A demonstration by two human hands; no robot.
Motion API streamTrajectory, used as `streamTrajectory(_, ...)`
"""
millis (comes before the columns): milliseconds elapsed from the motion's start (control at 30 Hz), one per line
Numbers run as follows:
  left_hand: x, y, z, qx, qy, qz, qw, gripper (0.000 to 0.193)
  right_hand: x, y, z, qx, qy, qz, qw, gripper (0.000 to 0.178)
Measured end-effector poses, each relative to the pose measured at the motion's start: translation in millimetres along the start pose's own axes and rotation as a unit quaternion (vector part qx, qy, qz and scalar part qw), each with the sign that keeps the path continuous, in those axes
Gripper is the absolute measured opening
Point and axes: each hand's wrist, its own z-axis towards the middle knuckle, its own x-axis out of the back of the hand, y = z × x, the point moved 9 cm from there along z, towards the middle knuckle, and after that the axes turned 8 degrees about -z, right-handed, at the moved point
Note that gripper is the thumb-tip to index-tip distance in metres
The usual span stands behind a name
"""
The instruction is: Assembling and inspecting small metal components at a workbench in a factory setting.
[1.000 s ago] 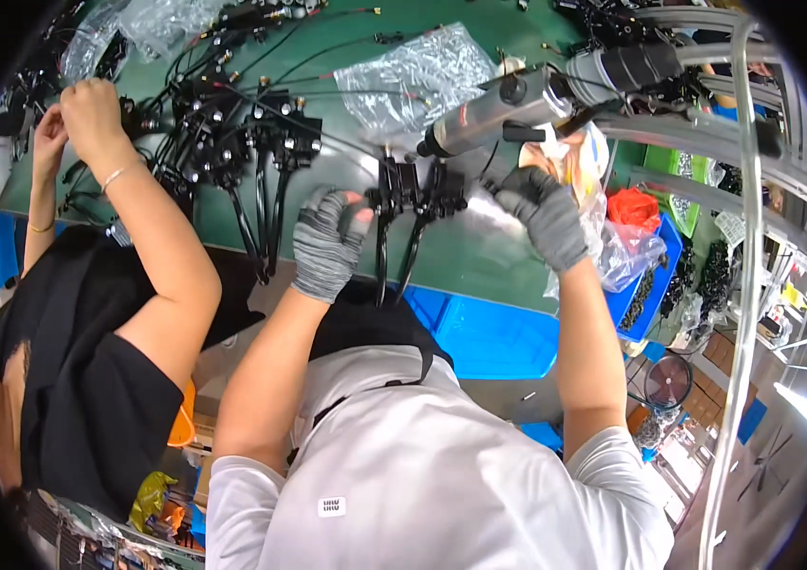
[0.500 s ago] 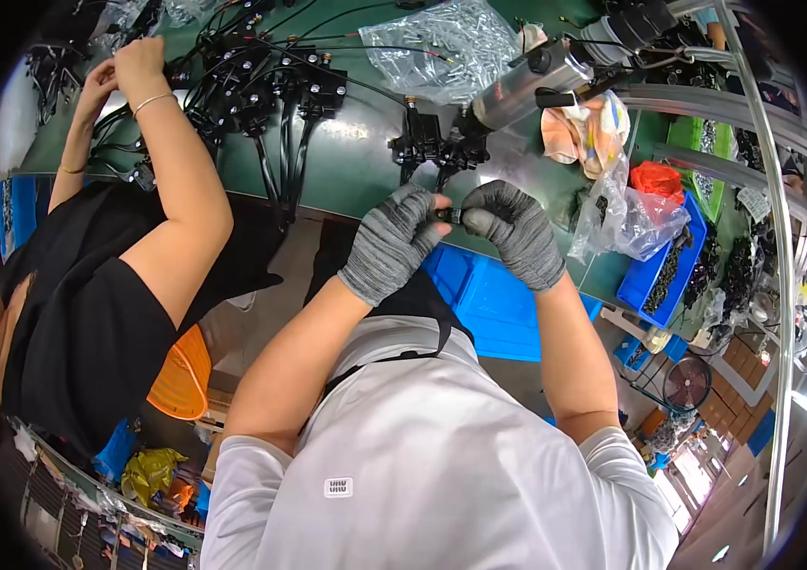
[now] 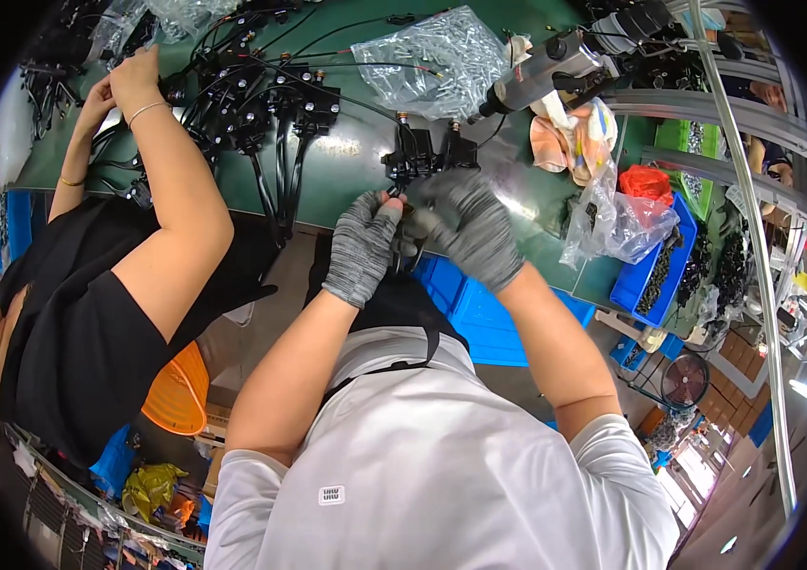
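Two black brake lever assemblies, a left one (image 3: 411, 154) and a right one (image 3: 460, 152), lie at the table's near edge. My left hand (image 3: 365, 245), in a grey knit glove with bare fingertips, is closed just below the left assembly. Its thumb and finger pinch something small and dark that I cannot make out. My right hand (image 3: 474, 233), gloved alike, is beside it over the lower end of the assemblies. Motion smears its fingers, so its grip is unclear. Beyond it a silver power screwdriver (image 3: 546, 71) slants with its tip near the right assembly.
A clear bag of screws (image 3: 436, 62) lies behind the assemblies. Several more lever assemblies (image 3: 313, 109) with cables are to the left, by a co-worker's hands (image 3: 128, 85). On the right are a stained cloth (image 3: 569, 138) and a blue parts bin (image 3: 655, 271). A blue crate (image 3: 493, 323) stands below the table.
Both hands have moved up toward the assemblies and slightly left. They held a small black part between them before; now the right hand is a blur. The screwdriver's tip has shifted up, off the right assembly.
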Motion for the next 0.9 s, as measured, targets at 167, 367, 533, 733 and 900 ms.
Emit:
streamTrajectory(167,8,6,22,-0.042,0.007,-0.048,0.998,0.014,3,57,67,-0.003,0.066,-0.171,0.983,0.022)
streamTrajectory(367,14,16,29,-0.067,-0.014,-0.019,0.997,0.014,-29,86,138,-0.017,-0.043,-0.382,0.923,0.024)
streamTrajectory(533,7,25,23,-0.070,-0.012,-0.076,0.995,0.014,-43,113,165,-0.076,-0.192,-0.472,0.857,0.030)
streamTrajectory(733,9,31,19,-0.097,-0.026,-0.013,0.995,0.015,-54,125,175,-0.013,-0.218,-0.478,0.851,0.029)
streamTrajectory(900,19,35,22,-0.122,-0.019,0.101,0.987,0.022,-60,124,176,-0.001,-0.237,-0.466,0.852,0.028)
